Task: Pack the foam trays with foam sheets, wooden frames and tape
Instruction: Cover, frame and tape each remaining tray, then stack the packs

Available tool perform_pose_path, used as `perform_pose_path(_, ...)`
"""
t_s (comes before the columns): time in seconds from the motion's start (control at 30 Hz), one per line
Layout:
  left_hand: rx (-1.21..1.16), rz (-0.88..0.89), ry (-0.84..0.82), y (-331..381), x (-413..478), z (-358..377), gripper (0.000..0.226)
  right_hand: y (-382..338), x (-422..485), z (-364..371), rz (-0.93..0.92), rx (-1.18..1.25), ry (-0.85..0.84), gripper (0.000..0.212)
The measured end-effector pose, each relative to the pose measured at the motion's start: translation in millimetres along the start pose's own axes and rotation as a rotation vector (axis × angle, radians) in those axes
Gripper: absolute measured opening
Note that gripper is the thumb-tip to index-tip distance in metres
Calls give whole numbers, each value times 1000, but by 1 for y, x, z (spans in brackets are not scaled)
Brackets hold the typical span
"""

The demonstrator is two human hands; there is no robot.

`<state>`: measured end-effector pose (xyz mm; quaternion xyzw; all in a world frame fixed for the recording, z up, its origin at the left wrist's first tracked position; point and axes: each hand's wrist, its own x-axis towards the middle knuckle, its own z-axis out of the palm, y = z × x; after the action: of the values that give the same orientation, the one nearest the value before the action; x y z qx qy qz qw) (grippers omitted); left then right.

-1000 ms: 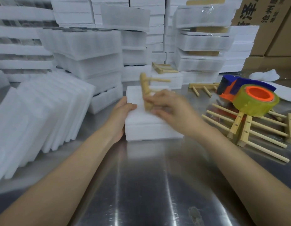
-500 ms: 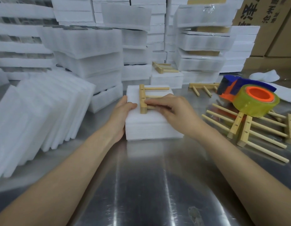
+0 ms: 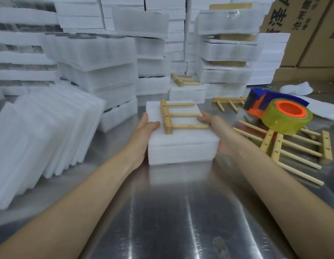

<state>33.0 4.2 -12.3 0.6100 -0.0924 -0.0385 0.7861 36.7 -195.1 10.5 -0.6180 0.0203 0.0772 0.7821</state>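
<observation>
Just released, the pale wooden three-dowel frame point(image 3: 178, 116) lies atop the white foam stack point(image 3: 183, 148); left hand point(image 3: 143, 135) and right hand point(image 3: 216, 131) now clasp its sides with curled fingers, presumably ready for taping.

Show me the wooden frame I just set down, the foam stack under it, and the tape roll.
wooden frame point(image 3: 183, 114), head view, on its middle dowel.
foam stack point(image 3: 181, 150), head view, on its front face.
tape roll point(image 3: 282, 125), head view, on its yellow outer side.

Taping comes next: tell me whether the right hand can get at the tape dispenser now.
Probably yes: the tape dispenser lies on wooden frames beside the right hand, nothing between; it must first release the foam stack.
</observation>
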Motion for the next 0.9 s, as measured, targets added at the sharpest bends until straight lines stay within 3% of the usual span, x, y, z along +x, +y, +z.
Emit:
perform_pose_path(0.23,31,5,8,-1,0,0,28,2,5,-6,29,-17,-22,30)
perform_pose_path(0.33,17,-7,31,-2,1,0,23,-4,1,-3,-14,-228,75,30)
perform_pose_path(0.4,-14,-11,39,-4,1,0,12,-12,1,-11,-174,-567,267,40)
perform_pose_path(0.5,-54,-34,69,-5,2,0,7,-29,-1,-46,-487,-1070,773,43)
perform_pose_path(0.57,-74,-56,86,-5,2,2,41,-40,-5,-79,-506,-1036,1119,41)
perform_pose_path(0.63,-107,-61,102,-6,1,3,66,-44,-11,-113,-340,-912,1272,41)
perform_pose_path(0.7,-120,-47,91,-5,0,4,69,-45,-10,-140,-90,-832,1240,42)
perform_pose_path(0.77,-141,-54,57,-3,0,5,65,-46,-8,-158,46,-713,1169,45)
perform_pose_path(0.9,-194,-96,5,1,2,6,63,-49,-6,-165,0,-595,1223,38)
